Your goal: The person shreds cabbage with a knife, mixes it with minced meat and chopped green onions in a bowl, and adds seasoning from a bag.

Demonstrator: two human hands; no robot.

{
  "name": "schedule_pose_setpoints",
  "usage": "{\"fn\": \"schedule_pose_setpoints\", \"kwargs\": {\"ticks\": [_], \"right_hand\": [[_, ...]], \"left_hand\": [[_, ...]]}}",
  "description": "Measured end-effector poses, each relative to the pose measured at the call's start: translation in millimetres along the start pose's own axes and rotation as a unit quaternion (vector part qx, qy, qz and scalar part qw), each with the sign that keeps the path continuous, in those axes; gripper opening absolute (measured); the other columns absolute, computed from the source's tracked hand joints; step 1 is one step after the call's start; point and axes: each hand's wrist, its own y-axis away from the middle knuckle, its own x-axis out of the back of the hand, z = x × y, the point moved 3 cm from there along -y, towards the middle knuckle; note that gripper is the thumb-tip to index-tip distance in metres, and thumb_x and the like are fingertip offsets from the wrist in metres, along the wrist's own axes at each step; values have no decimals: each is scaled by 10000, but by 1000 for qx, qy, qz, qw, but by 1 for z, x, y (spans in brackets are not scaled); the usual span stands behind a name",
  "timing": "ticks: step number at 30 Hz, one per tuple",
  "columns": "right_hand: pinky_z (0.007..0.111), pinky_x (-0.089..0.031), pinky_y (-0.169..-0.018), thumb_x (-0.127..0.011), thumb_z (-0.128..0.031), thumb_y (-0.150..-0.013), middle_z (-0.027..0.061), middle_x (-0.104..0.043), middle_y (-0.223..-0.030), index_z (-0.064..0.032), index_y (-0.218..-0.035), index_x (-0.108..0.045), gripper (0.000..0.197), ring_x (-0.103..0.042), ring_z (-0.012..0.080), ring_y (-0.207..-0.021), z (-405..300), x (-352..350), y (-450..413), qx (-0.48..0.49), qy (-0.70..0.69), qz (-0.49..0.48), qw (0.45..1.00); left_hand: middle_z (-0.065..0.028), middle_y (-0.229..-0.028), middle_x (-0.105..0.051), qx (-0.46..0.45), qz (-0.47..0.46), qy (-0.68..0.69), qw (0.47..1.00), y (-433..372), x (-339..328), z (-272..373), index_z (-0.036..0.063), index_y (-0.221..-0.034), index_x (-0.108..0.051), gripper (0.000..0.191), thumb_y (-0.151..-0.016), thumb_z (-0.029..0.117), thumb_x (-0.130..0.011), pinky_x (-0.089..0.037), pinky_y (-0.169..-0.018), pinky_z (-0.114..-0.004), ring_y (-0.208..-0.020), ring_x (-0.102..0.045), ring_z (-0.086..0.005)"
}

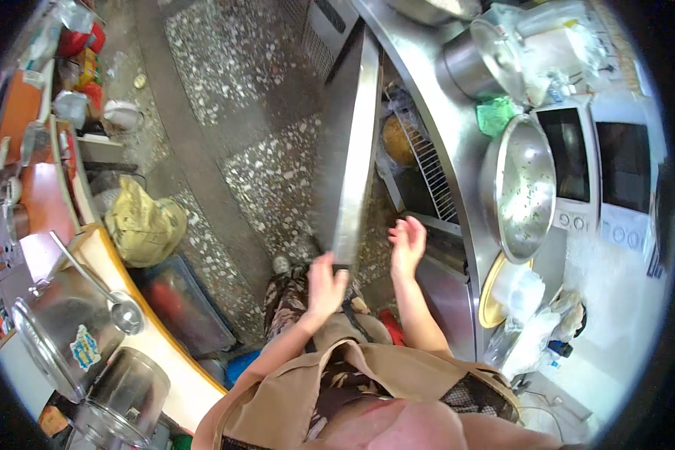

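My left hand is at the near edge of a stainless steel refrigerator door, thumb and fingers around its corner. The door stands swung out over the floor from an under-counter refrigerator. To the right, my right hand is raised with fingers loosely curled and apart, holding nothing, in front of the opening. Inside the opening are a white wire shelf and a round yellow-brown item, partly hidden by the door.
The steel counter carries a large metal bowl, a pot and plastic bags. Two microwave ovens stand behind. On the left are a yellow sack, a lidded plastic bin and a wood-edged table with steel pots.
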Motion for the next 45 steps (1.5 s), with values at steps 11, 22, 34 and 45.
{"fn": "schedule_pose_setpoints", "kwargs": {"ticks": [11,22,34,45], "right_hand": [[212,-449,-593,-589,-106,-850,7,-591,-895,-64,-1033,-547,193,-566,90,-706,-83,-14,74,-39,-71,6,997],[247,-472,-540,-570,-159,-862,70,-629,-836,-83,-981,-545,143,-584,141,-662,-185,-185,-150,-65,-293,-49,953],[258,-461,-465,-554,-231,-823,58,-550,-639,-32,-792,-546,202,-527,154,-530,-219,-231,-332,-108,-455,232,853],[235,-262,-363,-515,-95,-758,-8,-403,-566,-70,-823,-472,82,-326,91,-393,-235,-288,-217,-140,-290,350,879]], "left_hand": [[-70,-1138,-481,-435,-17,248,865,-7,269,227,110,-986,-596,305,-694,21,-596,-308,-982,-413,-1123,-390,-246],[23,-1095,-409,-558,-261,417,669,-88,389,419,352,-783,-641,551,-597,-153,-523,-291,-988,-450,-1194,-270,-199],[57,-1082,-429,-609,-274,420,614,-251,485,473,348,-755,-654,511,-678,-136,-511,-347,-939,-447,-1182,-290,-169],[82,-935,-426,-501,-421,490,577,-383,485,547,255,-630,-588,386,-716,-110,-498,-390,-849,-438,-1035,-334,-163]]}}
